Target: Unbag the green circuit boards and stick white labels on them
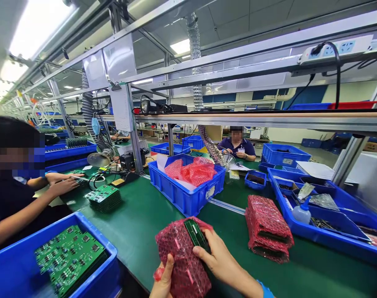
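Note:
A red bubble-wrap bag (180,258) is held up over the near edge of the green bench. Green circuit boards (194,233) stick out of its upper right corner. My left hand (164,278) is closed on the bag's lower left side, thumb in front and a bit of red film by it. My right hand (218,257) is closed around the boards at the bag's opening, its thumb pressed on their front. How many boards are inside is hidden. On the bench to the right lies a stack of filled red bubble-wrap packs (267,227).
A blue bin (182,194) of red bubble wrap stands ahead. At lower left, another blue bin (109,252) holds stacked circuit boards; more boards (103,198) are piled beyond. A blue tray (284,207) with a bottle is at right. Co-workers sit left and opposite.

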`<action>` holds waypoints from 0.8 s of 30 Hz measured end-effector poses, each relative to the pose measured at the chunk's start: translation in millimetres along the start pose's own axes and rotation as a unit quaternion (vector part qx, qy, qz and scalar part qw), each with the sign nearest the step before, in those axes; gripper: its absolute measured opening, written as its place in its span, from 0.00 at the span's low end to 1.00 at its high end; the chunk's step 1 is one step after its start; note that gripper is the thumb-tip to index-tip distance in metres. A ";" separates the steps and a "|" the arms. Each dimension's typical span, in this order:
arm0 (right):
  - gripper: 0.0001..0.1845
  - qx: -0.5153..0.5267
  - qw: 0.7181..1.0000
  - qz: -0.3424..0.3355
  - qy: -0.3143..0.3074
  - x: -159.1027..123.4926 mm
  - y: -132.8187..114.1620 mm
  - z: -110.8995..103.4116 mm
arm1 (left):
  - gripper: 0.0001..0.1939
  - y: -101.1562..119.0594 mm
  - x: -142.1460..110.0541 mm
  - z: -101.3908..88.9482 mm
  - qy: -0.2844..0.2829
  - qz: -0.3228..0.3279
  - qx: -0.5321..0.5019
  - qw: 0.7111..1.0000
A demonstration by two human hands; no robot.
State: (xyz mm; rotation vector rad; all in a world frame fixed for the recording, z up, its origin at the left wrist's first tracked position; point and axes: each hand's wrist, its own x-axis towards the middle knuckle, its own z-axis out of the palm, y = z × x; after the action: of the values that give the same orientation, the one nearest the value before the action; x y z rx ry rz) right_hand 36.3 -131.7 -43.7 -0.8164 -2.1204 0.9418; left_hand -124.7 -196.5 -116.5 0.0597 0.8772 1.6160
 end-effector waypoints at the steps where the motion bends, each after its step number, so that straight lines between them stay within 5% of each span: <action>1: 0.21 0.008 1.000 0.007 -0.014 0.0 3.9 3.3 | 0.27 -5.6 1.0 -0.5 -0.007 -0.006 -0.002 1.000; 11: 0.18 -0.006 0.996 0.091 -0.007 -3.2 33.9 -8.0 | 0.34 -28.5 9.3 -3.9 0.007 -0.092 -0.062 0.994; 16: 0.22 -0.142 0.987 0.063 0.041 -13.2 12.6 1.9 | 0.22 -32.7 4.2 5.9 -0.024 -0.097 -0.069 0.993; 19: 0.23 -0.186 0.980 0.064 -0.012 -14.3 -6.6 1.1 | 0.20 -37.5 2.4 7.9 -0.026 -0.091 -0.072 0.993; 24: 0.29 -0.219 0.969 0.084 -0.081 -7.4 -21.8 -15.6 | 0.36 -50.0 8.3 -2.4 -0.022 -0.077 -0.065 0.995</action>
State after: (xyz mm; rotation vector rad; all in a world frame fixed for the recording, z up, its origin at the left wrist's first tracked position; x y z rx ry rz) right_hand 46.8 -143.2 -20.7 -1.1864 -2.4789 0.6428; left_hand -86.7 -191.6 -149.8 -0.0625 0.7233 1.5173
